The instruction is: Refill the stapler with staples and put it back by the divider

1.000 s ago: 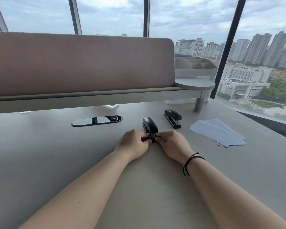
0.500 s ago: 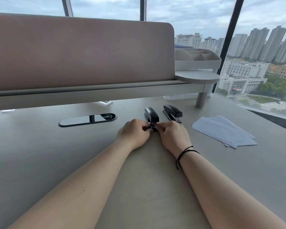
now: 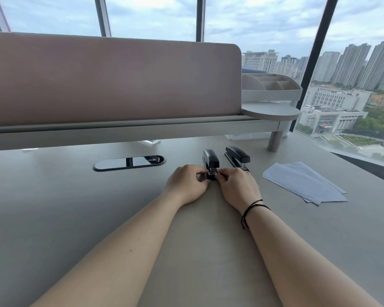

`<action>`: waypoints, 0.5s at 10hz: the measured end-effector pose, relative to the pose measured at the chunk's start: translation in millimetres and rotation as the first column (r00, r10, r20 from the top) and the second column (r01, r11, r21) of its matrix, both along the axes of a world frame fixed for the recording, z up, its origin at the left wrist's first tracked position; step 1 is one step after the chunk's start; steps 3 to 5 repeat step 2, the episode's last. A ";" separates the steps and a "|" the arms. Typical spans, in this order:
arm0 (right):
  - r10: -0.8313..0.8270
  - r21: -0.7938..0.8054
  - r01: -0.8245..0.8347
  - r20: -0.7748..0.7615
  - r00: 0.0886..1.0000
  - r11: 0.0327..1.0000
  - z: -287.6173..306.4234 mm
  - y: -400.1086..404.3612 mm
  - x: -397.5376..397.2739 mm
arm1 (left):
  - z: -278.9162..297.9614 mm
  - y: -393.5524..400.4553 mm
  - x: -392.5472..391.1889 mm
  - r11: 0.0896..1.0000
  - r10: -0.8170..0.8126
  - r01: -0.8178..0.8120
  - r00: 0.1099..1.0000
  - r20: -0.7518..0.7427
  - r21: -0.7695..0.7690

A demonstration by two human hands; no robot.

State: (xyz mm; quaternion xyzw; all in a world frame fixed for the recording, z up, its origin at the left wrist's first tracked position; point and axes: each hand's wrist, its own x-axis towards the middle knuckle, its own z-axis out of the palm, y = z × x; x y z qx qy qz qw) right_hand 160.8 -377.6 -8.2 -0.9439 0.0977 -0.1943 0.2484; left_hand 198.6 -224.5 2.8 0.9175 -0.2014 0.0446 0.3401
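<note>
That black stapler (image 3: 211, 160) looks like a small, stiff, fairly light thing with slick plastic, so I'd grab it by its sides near the front. Right now both the left hand (image 3: 186, 185) and right hand (image 3: 238, 188) pinch its near end from either side; the rest sticks out past the fingertips toward the divider (image 3: 111, 80).

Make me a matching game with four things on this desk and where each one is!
Things:
1. black stapler between the hands
2. second black stapler
3. pale blue paper sheets
4. glossy black oval cable cover

Places:
A. far right on the grey desk
B. left of both staplers
C. fingertips of both hands on its near end
D. untouched, just right of the held one

Pairs: 1-C, 2-D, 3-A, 4-B
</note>
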 end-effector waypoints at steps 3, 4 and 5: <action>-0.009 0.011 0.010 -0.053 0.999 1.000 7.9 7.2 -17.4 | -0.3 7.5 -22.7 0.992 -0.016 0.015 1.000 0.009 0.124; -0.009 0.011 0.010 -0.053 0.999 1.000 7.9 7.2 -17.4 | -0.3 7.5 -22.7 0.992 -0.016 0.015 1.000 0.009 0.124; -0.009 0.011 0.010 -0.053 0.999 1.000 7.9 7.2 -17.4 | -0.3 7.5 -22.7 0.992 -0.016 0.015 1.000 0.009 0.124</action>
